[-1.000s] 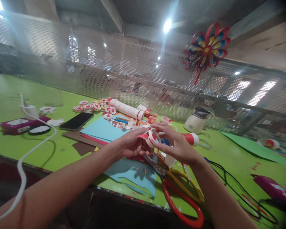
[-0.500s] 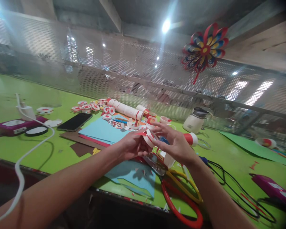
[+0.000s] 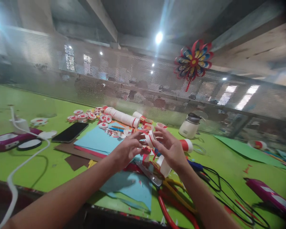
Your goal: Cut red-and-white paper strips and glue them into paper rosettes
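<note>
A small white paper-like ring with a red band (image 3: 149,139) sits between my two hands above the table. My right hand (image 3: 173,151) grips it between thumb and fingers. My left hand (image 3: 127,151) is just left of the ring, its fingers stretched out and apart; whether a fingertip touches the ring I cannot tell. Under the hands lie large scissors (image 3: 154,179) with red and yellow handles, partly hidden by my right forearm. A white cup-like piece (image 3: 165,167) lies beside the blades. Light blue paper sheets (image 3: 133,187) are beneath.
Behind are a long white tube (image 3: 122,116) and a pile of red-and-white discs (image 3: 85,115). A phone (image 3: 71,132) and a white cable (image 3: 16,171) lie left. A jug (image 3: 190,126), black cords (image 3: 219,181) and a purple device (image 3: 269,194) are right. A paper flower (image 3: 194,62) hangs above.
My left hand has come off the ring, moving left with fingers spreading. The ring stays in my right hand. The view has tilted up and shifted slightly right.
</note>
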### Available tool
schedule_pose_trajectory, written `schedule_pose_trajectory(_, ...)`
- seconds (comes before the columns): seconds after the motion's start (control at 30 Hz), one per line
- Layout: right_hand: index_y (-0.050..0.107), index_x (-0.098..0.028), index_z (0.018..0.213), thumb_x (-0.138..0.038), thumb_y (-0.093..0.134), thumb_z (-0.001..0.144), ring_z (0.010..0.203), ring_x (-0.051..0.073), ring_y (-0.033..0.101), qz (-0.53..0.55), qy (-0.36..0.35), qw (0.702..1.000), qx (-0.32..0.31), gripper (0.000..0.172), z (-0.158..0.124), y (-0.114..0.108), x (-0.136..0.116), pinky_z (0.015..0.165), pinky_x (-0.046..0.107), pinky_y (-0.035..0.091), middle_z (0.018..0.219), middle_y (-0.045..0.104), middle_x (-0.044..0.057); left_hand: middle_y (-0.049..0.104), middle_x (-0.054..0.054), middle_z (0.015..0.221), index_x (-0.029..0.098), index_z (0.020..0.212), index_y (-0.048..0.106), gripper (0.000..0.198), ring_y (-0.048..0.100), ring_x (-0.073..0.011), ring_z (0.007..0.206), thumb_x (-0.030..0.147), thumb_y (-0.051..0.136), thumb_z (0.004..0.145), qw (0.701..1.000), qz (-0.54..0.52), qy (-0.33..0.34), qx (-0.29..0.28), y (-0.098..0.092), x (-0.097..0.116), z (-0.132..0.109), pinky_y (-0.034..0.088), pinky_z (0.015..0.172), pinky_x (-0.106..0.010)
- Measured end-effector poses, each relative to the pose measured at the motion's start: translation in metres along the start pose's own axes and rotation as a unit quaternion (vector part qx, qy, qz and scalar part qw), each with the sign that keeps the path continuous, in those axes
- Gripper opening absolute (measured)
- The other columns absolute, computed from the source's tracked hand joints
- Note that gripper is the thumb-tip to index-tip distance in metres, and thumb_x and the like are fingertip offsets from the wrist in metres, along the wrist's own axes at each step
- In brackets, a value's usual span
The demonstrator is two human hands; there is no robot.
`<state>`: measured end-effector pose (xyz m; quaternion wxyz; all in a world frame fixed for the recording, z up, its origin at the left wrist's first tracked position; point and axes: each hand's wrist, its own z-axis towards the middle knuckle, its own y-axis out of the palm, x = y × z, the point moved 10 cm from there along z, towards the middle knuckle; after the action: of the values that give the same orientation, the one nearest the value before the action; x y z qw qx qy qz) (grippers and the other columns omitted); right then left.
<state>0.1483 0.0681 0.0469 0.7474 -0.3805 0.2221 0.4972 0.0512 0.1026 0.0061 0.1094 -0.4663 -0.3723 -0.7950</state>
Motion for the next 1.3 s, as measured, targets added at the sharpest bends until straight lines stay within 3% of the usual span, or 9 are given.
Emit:
schedule_pose_trajectory(0.1, 0.052, -0.024, 0.124, -0.029, 0.062, 0.081, 0.099, 0.022, 0.062, -0.027, 0.001, 1.000, 0.013, 0.044, -0.001, -0.002, 0.002, 0.088, 0.046, 0.049, 0.115, 0.062, 0.010, 0.061, -0.011, 0.110, 0.016, 0.105, 0.063, 0.032, 0.058, -0.0213, 0.094, 0.017, 0.062, 0.073, 0.999, 0.042, 0.008, 0.002, 0.003, 0.001, -0.001, 0.046, 0.075, -0.031)
schedule_pose_trajectory(0.33, 0.058, -0.023, 0.114, -0.027, 0.062, 0.082, 0.104, 0.023, 0.059, -0.043, -0.001, 0.999, 0.016, 0.033, -0.002, -0.003, -0.002, 0.090, 0.044, 0.048, 0.115, 0.061, 0.010, 0.065, -0.009, 0.089, 0.014, 0.096, 0.064, 0.028, 0.059, -0.0175, 0.082, 0.033, 0.067, 0.076, 0.987, 0.155, 0.015, 0.026, -0.004, 0.002, 0.002, 0.046, 0.077, -0.032)
schedule_pose_trajectory(0.5, 0.064, -0.021, 0.090, -0.020, 0.061, 0.081, 0.094, 0.021, 0.057, -0.114, -0.092, 0.988, 0.054, 0.009, -0.006, -0.008, -0.037, 0.085, 0.042, 0.047, 0.092, 0.062, 0.006, 0.064, -0.006, 0.084, 0.015, 0.094, 0.063, 0.026, 0.058, -0.0152, 0.077, 0.032, 0.067, 0.076, 0.972, 0.226, 0.044, 0.044, -0.004, 0.012, 0.000, 0.045, 0.074, -0.030)
schedule_pose_trajectory(0.7, 0.060, -0.021, 0.083, -0.021, 0.057, 0.085, 0.078, 0.019, 0.054, -0.136, -0.074, 0.987, 0.038, 0.004, -0.009, -0.004, -0.038, 0.074, 0.038, 0.044, 0.080, 0.060, 0.003, 0.058, -0.002, 0.070, 0.014, 0.075, 0.058, 0.020, 0.054, -0.0134, 0.069, 0.033, 0.064, 0.077, 0.953, 0.288, 0.072, 0.050, -0.002, 0.020, -0.002, 0.041, 0.065, -0.027)
schedule_pose_trajectory(0.97, 0.055, -0.020, 0.079, -0.021, 0.052, 0.087, 0.074, 0.017, 0.051, -0.134, -0.059, 0.989, -0.008, 0.009, -0.009, 0.003, -0.044, 0.071, 0.034, 0.042, 0.077, 0.056, 0.003, 0.056, -0.001, 0.072, 0.013, 0.088, 0.058, 0.022, 0.056, -0.0141, 0.071, 0.033, 0.060, 0.081, 0.968, 0.249, 0.031, 0.027, 0.008, 0.015, -0.005, 0.044, 0.071, -0.029)
schedule_pose_trajectory(1.3, 0.052, -0.020, 0.078, -0.017, 0.051, 0.087, 0.075, 0.017, 0.050, -0.169, -0.063, 0.983, -0.045, 0.010, -0.009, 0.010, -0.041, 0.070, 0.033, 0.041, 0.077, 0.054, 0.002, 0.064, -0.007, 0.094, 0.015, 0.103, 0.055, 0.029, 0.062, -0.0175, 0.087, 0.034, 0.061, 0.081, 0.989, 0.146, -0.024, -0.011, 0.005, -0.004, -0.004, 0.047, 0.086, -0.036)
